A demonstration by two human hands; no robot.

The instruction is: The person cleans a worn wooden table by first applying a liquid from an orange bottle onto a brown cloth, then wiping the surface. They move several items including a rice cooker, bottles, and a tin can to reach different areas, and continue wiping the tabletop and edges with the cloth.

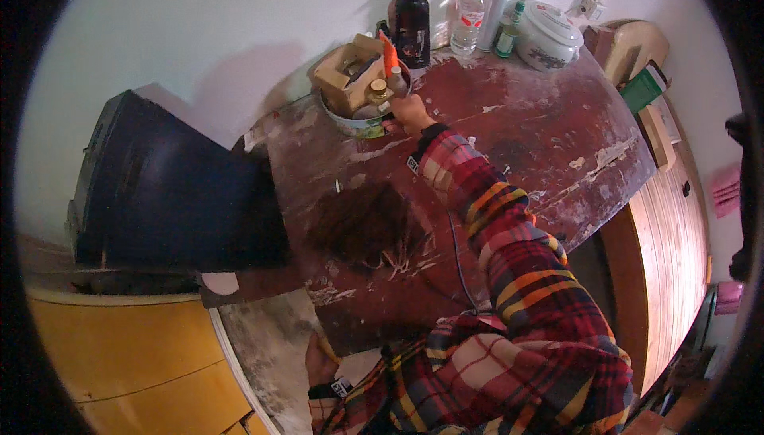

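Observation:
My right hand [412, 114] is at the right rim of a round tin [358, 127] near the wall, its fingers bent; whether they grip the rim or something in it cannot be told. In the tin stand an open cardboard box [346, 80], a small bottle with a gold-coloured cap [379, 92], another small bottle [396, 81] and an orange pointed item [388, 53]. Low in the picture, my left hand [322, 360] is beside the near edge of the worn red table [465, 106], by a thin yellow item [326, 348]; its grip is unclear.
A dark bottle [412, 26], a water bottle [468, 17], a green bottle [506, 38] and a lidded white pot [548, 35] stand at the back. A dark bundle of fibres [370, 226] lies on the table. Left is a dark television-like casing [179, 184]; a cable [456, 256] runs near my sleeve.

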